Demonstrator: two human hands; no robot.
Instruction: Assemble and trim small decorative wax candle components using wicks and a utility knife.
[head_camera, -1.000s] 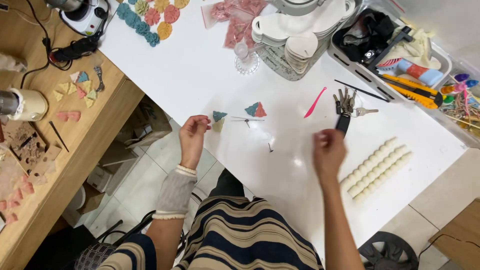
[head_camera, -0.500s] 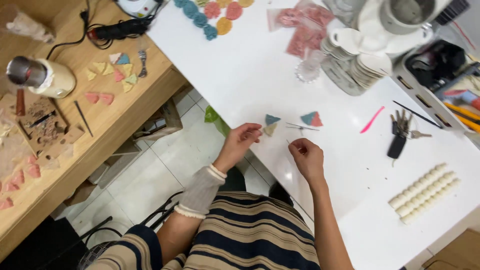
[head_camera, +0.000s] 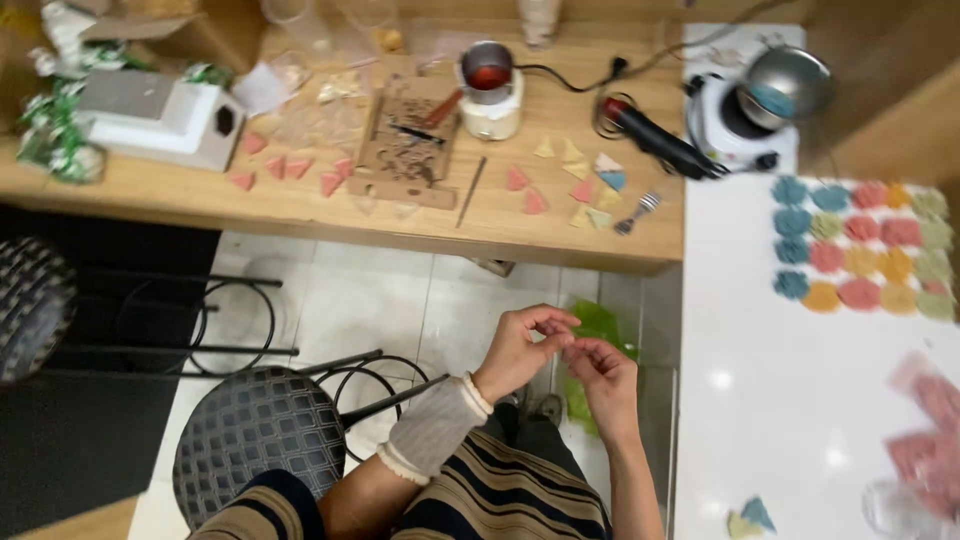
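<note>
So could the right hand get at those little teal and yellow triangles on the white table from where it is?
Probably yes: the right hand is close to the triangles, and nothing stands between them on the white table.

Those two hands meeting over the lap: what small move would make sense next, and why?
Probably a turn back toward the white table. The left hand and right hand meet fingertip to fingertip above the lap, away from both work surfaces; whether they pinch anything is too small to tell. The nearest loose pieces, a pair of small triangles, lie at that table's near edge.
</note>
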